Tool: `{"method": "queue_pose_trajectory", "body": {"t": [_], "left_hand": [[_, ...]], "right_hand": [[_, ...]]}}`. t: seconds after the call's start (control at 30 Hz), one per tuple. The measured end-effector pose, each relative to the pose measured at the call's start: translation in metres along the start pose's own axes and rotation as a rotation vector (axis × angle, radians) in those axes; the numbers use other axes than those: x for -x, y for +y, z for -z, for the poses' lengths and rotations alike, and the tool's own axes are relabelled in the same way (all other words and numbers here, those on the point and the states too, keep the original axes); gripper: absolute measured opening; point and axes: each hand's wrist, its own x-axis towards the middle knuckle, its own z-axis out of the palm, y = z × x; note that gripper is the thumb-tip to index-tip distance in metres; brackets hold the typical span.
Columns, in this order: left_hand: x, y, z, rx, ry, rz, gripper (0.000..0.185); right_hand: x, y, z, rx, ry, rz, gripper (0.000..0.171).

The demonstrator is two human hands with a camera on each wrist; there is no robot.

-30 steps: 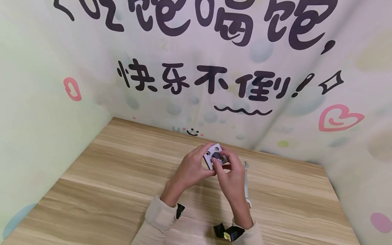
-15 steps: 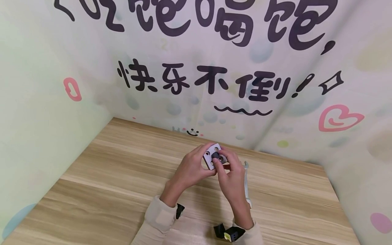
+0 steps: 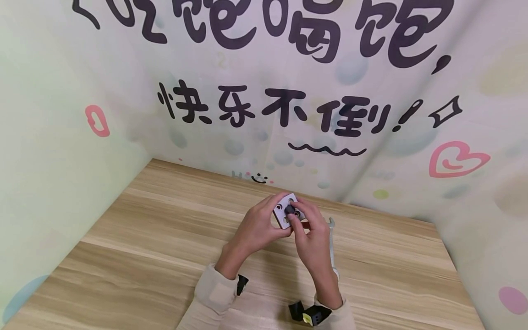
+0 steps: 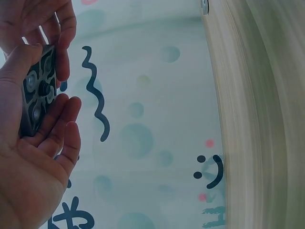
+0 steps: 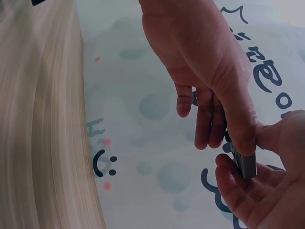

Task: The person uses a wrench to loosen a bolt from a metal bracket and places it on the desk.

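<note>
Pale wall cloth [image 3: 53, 151] at left, black lettering and pink heart behind. Wood-grain surface [image 3: 136, 256] below. Mid-surface, held above it: left hand [image 3: 255, 227] grips white block [image 3: 284, 211]; right hand [image 3: 311, 238] pinches its dark knob [image 3: 290, 209]. White tool [image 3: 332, 247] lies at right.

Left hand [image 3: 256, 228] holds a small white square block with round holes [image 3: 285, 211] above the wooden table [image 3: 144, 256]. Right hand [image 3: 312, 238] pinches a black round knob [image 3: 290, 209] at its centre. A white wrench-like tool [image 3: 332, 247] lies just beside the right hand.
</note>
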Motion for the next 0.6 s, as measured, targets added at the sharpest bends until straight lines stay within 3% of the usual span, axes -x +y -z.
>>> {"method": "queue_pose_trajectory", "body": {"t": [0.33, 0.6], "left_hand": [[0.0, 0.0, 0.003, 0.013, 0.016, -0.005, 0.077], [0.0, 0.002, 0.002, 0.023, -0.028, 0.012, 0.077]], "right_hand": [[-0.002, -0.004, -0.001, -0.04, -0.015, -0.034, 0.051], [-0.006, -0.037, 0.004, -0.027, 0.036, -0.099, 0.033]]}}
